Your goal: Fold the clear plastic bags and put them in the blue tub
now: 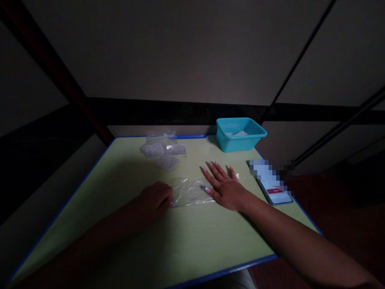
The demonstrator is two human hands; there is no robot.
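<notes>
A clear plastic bag [191, 192] lies flat and crinkled on the table between my hands. Its left end is pinched in the curled fingers of my left hand [158, 196]. My right hand [226, 188] rests palm down over the bag's right end, with fingers spread and pressing on it. Beyond my left hand, several folded clear plastic bags [155, 150] form a loose, overlapping pile. The underside of my right hand and the part of the bag beneath it are hidden.
At the back right corner stands a turquoise plastic basket [240, 143] with whitish pieces inside. A phone [278, 196] with a lit screen lies along the right edge. The pale table [192, 241] has a blue rim, and a panelled wall [180, 52] rises behind it.
</notes>
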